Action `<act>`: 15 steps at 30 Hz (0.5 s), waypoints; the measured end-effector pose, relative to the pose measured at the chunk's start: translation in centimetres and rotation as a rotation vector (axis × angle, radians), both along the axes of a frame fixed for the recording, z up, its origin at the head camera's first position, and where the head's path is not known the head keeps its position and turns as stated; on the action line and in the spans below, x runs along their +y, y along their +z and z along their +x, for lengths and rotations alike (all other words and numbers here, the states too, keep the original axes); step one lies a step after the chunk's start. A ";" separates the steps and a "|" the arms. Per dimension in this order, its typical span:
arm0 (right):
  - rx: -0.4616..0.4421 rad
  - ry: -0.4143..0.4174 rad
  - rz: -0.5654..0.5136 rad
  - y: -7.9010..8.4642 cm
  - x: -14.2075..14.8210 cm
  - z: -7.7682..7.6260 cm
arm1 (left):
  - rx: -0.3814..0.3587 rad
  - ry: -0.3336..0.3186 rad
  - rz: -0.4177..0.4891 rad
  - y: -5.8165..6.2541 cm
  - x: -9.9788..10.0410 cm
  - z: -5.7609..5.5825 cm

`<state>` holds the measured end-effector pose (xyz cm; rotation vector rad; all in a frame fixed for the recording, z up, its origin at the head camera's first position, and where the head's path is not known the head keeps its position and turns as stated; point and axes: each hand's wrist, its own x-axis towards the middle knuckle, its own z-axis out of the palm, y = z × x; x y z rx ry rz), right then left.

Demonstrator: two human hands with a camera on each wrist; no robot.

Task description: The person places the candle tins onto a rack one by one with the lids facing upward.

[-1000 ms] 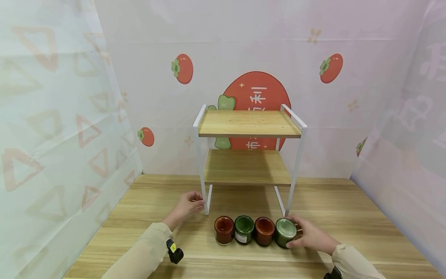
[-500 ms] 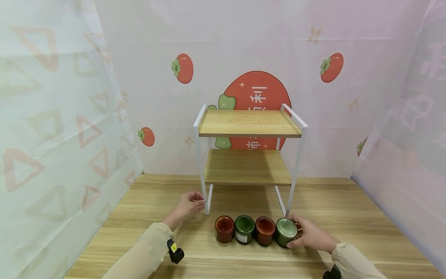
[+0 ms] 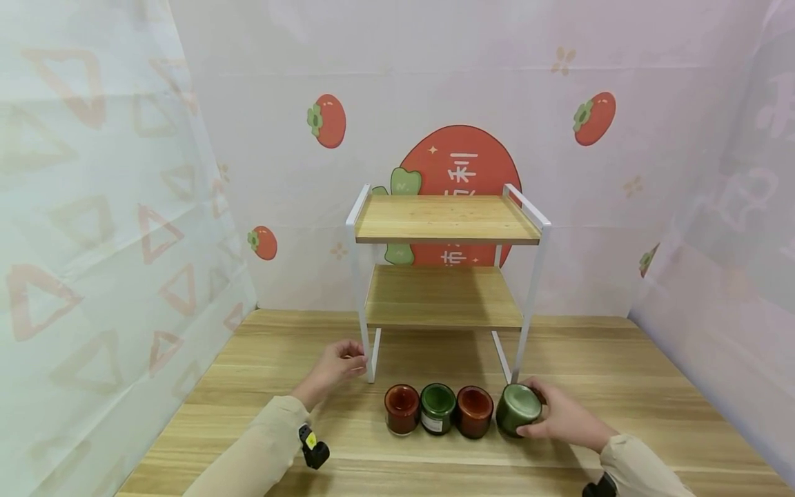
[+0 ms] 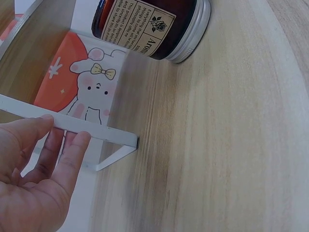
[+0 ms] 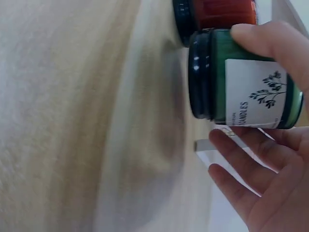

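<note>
My right hand (image 3: 562, 417) grips a green glass candle jar (image 3: 518, 408) at the right end of the row, thumb on the near side and fingers on the far side. In the right wrist view the jar has a white label (image 5: 256, 94) and a dark lid (image 5: 199, 75) facing the tabletop; it leans slightly. To its left stand a brown-red jar (image 3: 475, 413), a darker green jar (image 3: 437, 408) and another brown-red jar (image 3: 401, 410). My left hand (image 3: 332, 373) pinches the white front left leg (image 4: 96, 129) of the shelf between thumb and fingers.
Behind the jars stands a shelf unit with a wooden top board (image 3: 444, 217), a middle board (image 3: 444, 297) and a white metal frame (image 3: 532, 290). The wooden tabletop (image 3: 621, 373) extends to both sides. Printed cloth walls (image 3: 279, 152) enclose the back and sides.
My right hand has shifted the green candle jar a little to the right and tilted it, opening a gap to the neighbouring brown-red jar. The left hand stays at the shelf leg.
</note>
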<state>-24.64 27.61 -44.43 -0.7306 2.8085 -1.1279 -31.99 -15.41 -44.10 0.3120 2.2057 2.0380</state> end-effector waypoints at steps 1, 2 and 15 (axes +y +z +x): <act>0.017 -0.014 -0.014 0.2 0.0 0.1 | -0.001 0.001 0.004 0.0 0.0 0.0; 0.035 -0.026 -0.028 0.5 0.0 0.1 | -0.001 0.002 0.005 0.0 0.0 0.0; 0.220 -0.076 -0.269 5.6 -1.5 1.2 | 0.001 -0.004 0.000 -0.1 0.0 0.0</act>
